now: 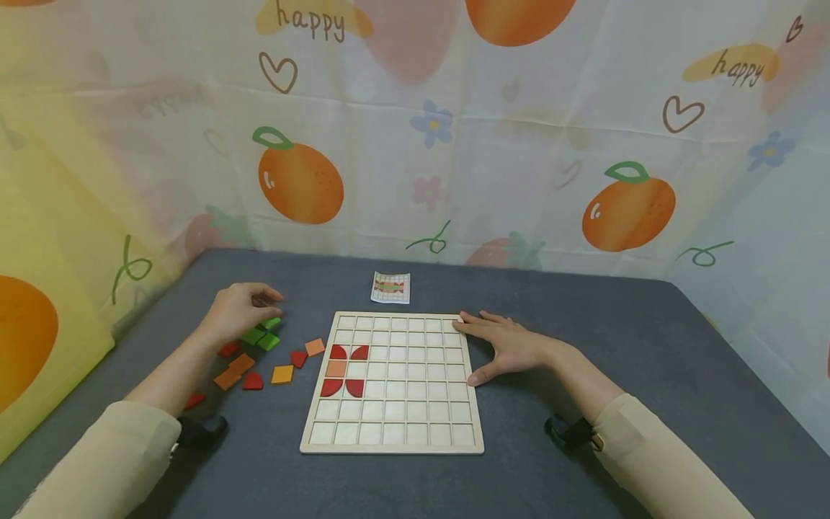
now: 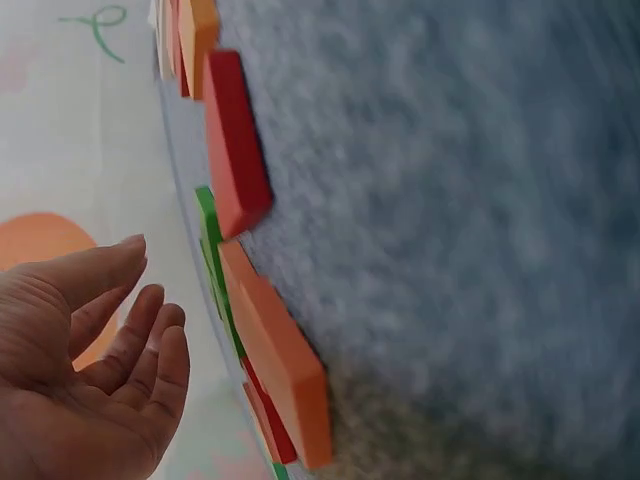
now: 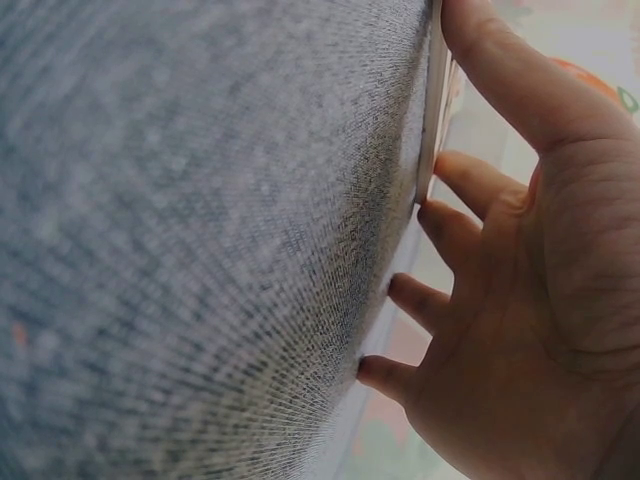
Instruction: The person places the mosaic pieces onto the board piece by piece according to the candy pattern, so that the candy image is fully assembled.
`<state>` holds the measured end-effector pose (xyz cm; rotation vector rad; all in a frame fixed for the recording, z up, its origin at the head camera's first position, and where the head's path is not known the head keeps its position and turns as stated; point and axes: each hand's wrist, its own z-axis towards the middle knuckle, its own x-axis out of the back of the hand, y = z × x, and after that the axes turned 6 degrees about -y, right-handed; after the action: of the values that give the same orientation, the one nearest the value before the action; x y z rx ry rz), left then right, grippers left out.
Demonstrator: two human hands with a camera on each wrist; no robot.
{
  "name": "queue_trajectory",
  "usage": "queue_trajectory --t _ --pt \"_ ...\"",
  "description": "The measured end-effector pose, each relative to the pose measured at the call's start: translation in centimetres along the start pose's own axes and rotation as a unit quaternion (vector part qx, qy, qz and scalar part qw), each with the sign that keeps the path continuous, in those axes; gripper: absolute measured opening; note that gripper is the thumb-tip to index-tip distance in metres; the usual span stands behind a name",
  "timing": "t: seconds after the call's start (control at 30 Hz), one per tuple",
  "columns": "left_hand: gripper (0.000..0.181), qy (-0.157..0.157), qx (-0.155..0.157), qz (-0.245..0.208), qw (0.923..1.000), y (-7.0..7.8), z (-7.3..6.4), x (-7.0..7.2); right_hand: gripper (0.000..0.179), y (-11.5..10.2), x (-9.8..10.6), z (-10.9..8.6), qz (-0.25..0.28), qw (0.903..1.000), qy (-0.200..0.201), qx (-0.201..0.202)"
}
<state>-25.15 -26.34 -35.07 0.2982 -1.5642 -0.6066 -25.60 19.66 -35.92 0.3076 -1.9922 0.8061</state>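
Note:
My left hand [image 1: 241, 311] hovers over the green tiles [image 1: 261, 334] left of the board. In the left wrist view its fingers are loosely bent, and nothing shows between thumb and fingertips. My right hand [image 1: 509, 348] has spread fingers, with thumb and index finger touching the right edge of the white gridded board [image 1: 415, 412]. Red quarter-circle pieces [image 1: 332, 388] and an orange square [image 1: 335, 368] lie in cells at the board's left side. In the left wrist view an orange tile [image 2: 280, 360] and a red piece [image 2: 235, 145] lie on the table.
Left of the board lie a yellow-orange square [image 1: 282, 374], a light orange square [image 1: 314, 347], red pieces [image 1: 253, 381] and orange tiles [image 1: 234, 371]. Behind the board is a small pattern card [image 1: 391, 287]. A printed curtain [image 1: 493, 166] hangs behind the grey table [image 1: 551, 303].

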Motion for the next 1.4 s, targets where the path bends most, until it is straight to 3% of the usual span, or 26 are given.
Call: queue_trajectory --t 0.43,0.67,1.07,1.4 --pt "0.042 -0.039 0.019 0.025 0.9988 -1.3 -0.3 0.3 0.1 0.0 0.0 0.0 0.001 1.0 -0.001 -0.001" --pt "0.041 -0.047 0.026 0.013 0.9985 -1.6 -0.3 0.2 0.1 -0.1 0.1 -0.1 0.002 1.0 0.0 -0.002" --pt "0.034 -0.031 0.013 0.035 0.9988 -1.8 -0.2 0.0 0.1 -0.1 0.1 0.0 0.0 1.0 -0.001 -0.001" --pt "0.031 -0.016 0.007 0.025 0.9995 -1.6 -0.1 -0.3 0.099 0.0 0.0 0.0 -0.001 1.0 0.002 0.006"
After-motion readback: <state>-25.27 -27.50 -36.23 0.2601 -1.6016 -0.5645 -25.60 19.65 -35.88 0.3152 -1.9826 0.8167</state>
